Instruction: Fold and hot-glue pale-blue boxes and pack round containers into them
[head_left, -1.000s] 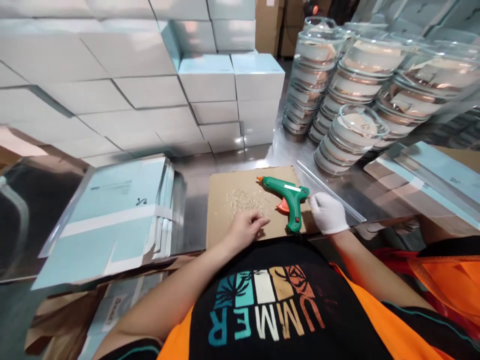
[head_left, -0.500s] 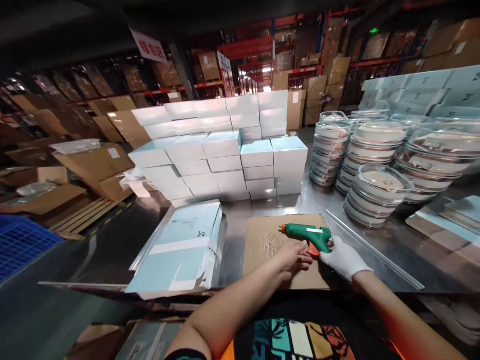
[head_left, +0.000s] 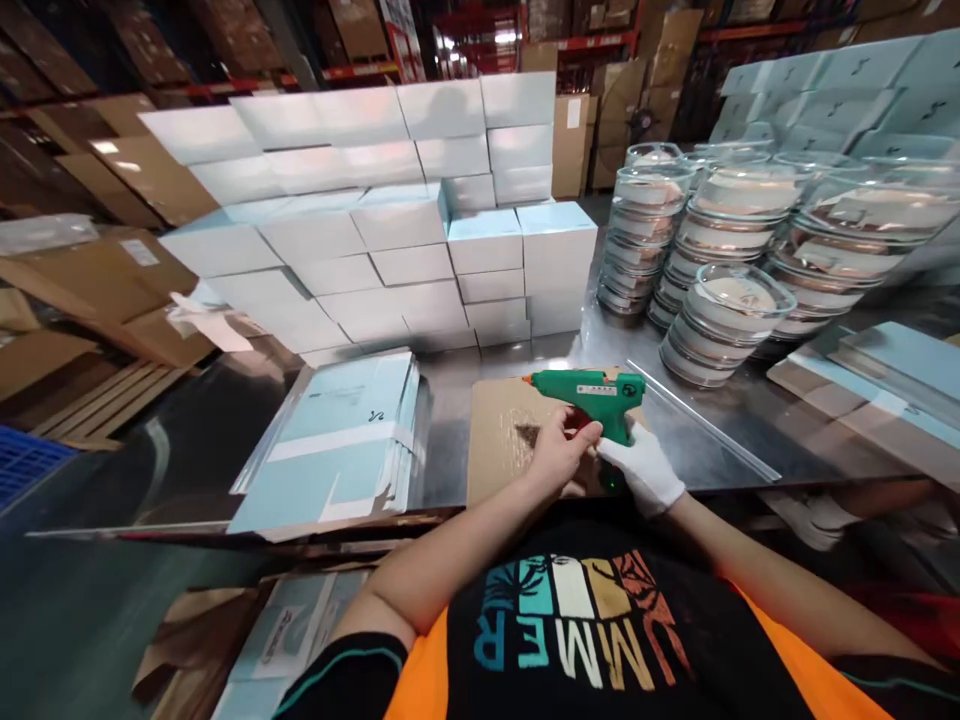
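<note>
A green hot glue gun [head_left: 589, 388] with an orange tip is raised above a cardboard sheet [head_left: 491, 430], its nozzle pointing left. In a white glove, my right hand [head_left: 645, 468] is closed round the gun's handle. Bare, my left hand [head_left: 561, 450] is closed at the gun's trigger side, thumb and fingers pinching there; the trigger is mostly hidden behind them. Dried glue shows on the cardboard beneath. Beside the sheet, a clear glue stick [head_left: 701, 418] lies slantwise on the metal table [head_left: 442, 440].
Flattened light-blue cartons [head_left: 330, 430] are stacked at the left. White boxes [head_left: 405, 265] form a wall at the back. Stacks of round glass containers [head_left: 724, 320] stand to the right, near more flat light-blue cartons [head_left: 877, 385]. A blue crate [head_left: 30, 460] sits off the table.
The glue gun has been lifted off the cardboard and turned more side-on. My left hand, previously with fingers outstretched beside it, has closed at its trigger. The view has tilted down.
</note>
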